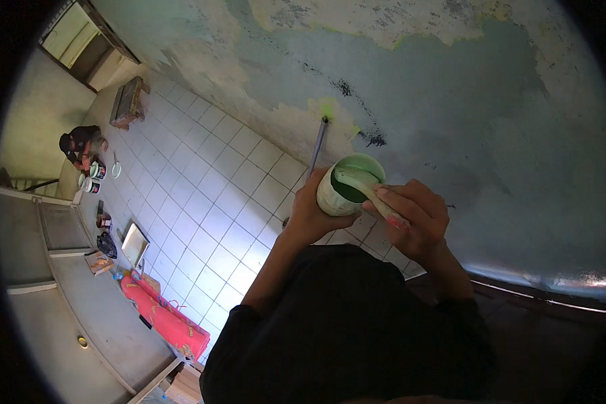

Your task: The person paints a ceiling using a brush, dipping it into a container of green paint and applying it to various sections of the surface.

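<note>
In front of my chest, my left hand point(312, 214) is wrapped round a pale cup point(326, 196) with green paint point(348, 191) inside. My right hand point(419, 217) grips a paintbrush point(358, 178) by its handle, which has a reddish end. The brush's broad, light-coloured part is over and partly inside the cup's mouth; how deep its tip sits in the paint I cannot tell. Just beyond the cup, a thin grey pipe point(318, 145) reaches up to a patchy green-grey wall point(444, 101).
Far left, a person point(83, 147) crouches by several paint buckets point(93, 183). A wooden bench point(128, 102) stands near the doorway. On the tiled floor point(212, 195) lie a white tray point(135, 244), a black bag point(106, 245) and a red bundle point(163, 315).
</note>
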### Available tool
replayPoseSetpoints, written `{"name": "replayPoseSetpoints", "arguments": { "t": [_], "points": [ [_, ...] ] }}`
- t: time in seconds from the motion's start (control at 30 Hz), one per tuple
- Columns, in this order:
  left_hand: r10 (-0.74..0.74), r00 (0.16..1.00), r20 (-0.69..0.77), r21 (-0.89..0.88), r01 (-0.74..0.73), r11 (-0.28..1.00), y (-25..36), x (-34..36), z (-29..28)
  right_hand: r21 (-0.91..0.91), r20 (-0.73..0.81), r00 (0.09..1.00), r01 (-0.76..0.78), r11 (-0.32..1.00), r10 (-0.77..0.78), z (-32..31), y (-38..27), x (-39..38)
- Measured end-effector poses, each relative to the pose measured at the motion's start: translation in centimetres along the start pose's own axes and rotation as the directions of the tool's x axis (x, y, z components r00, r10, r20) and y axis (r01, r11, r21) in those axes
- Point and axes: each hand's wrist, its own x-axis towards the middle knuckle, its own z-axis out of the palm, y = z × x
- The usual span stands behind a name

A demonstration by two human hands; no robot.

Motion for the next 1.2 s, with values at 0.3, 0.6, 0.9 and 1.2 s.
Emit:
{"name": "replayPoseSetpoints", "arguments": {
  "t": [0.3, 0.6, 0.9, 1.2],
  "points": [
    [0.014, 0.999, 0.031, 0.049, -0.015, 0.999, -0.1, 0.5, -0.3, -0.029, -0.034, 0.999, -0.023, 0.999, 0.022, 0.4, -0.3, 0.1],
    [-0.008, 0.989, 0.146, 0.034, 0.003, 0.999, 0.2, 1.5, -0.5, 0.045, 0.000, 0.903, -0.430, 0.902, 0.430, -0.9, 1.3, 1.4],
    [-0.045, 0.963, 0.266, -0.089, 0.071, 0.993, 0.0, 2.7, 0.2, 0.036, -0.062, 0.997, -0.048, 0.998, 0.050, -0.4, 2.0, 1.5],
    [-0.059, 0.935, 0.350, -0.118, 0.106, 0.987, 0.6, 4.0, 0.8, 0.009, -0.235, 0.891, -0.397, 0.918, 0.387, -1.3, 2.2, -0.1]
  ]
}}
